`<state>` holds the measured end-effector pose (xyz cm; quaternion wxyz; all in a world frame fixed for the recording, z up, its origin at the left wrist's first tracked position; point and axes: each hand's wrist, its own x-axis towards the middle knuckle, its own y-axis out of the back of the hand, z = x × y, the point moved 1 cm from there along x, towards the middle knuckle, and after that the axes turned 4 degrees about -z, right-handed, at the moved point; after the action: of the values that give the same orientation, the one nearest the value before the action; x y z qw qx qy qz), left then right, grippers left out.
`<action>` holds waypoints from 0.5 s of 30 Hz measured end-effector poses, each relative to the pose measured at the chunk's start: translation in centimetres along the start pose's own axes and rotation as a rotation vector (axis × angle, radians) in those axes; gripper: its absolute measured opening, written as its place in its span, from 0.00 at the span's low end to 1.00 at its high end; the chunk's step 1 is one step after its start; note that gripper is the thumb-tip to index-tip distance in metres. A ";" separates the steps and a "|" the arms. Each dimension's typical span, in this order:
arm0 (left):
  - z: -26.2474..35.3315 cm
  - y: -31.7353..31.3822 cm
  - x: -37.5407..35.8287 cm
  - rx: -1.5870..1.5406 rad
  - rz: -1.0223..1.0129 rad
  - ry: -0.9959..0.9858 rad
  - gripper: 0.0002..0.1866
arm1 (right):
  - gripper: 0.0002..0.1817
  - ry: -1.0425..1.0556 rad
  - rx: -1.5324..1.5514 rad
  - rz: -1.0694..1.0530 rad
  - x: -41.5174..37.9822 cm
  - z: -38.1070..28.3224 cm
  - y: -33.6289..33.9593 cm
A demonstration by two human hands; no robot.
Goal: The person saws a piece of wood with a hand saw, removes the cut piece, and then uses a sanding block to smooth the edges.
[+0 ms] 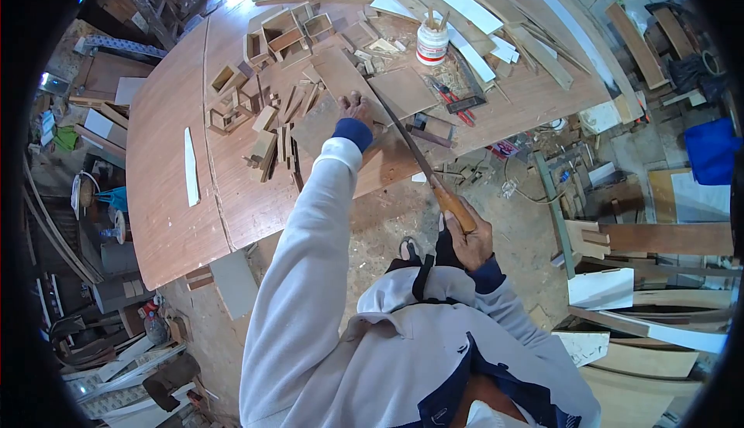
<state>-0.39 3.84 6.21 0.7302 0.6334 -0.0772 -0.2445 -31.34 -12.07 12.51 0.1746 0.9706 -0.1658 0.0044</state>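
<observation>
The right hand [470, 236] has its fingers wrapped round the wooden handle of a saw [422, 165] — blade slanting up across a board [329, 118] on the tabletop [167, 195]. The left hand [356, 109] presses flat on that board, fingers spread, grasping nothing.

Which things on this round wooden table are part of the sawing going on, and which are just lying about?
In use:
- long hand saw with a wooden handle, held in the right hand
- flat brown plywood piece, pressed down by the left hand

Lying about:
- white plastic jar with sticks in it
- small open wooden boxes
- narrow white strip
- red-handled pliers
</observation>
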 end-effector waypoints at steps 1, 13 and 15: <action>-0.3 -0.5 0.2 0.001 0.038 -0.007 0.46 | 0.23 -0.005 0.001 -0.002 0.1 -0.4 0.2; 0.4 0.4 0.4 -0.032 -0.073 0.049 0.38 | 0.22 0.181 -0.243 -0.022 -0.7 -2.1 2.6; 0.5 0.1 0.3 -0.011 -0.060 0.045 0.36 | 0.21 -0.019 -0.097 -0.097 2.4 -1.4 0.4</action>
<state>-0.28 3.27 6.38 0.7277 0.6365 -0.0404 -0.2523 -29.18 -12.74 14.08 0.2201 0.9678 -0.1205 -0.0215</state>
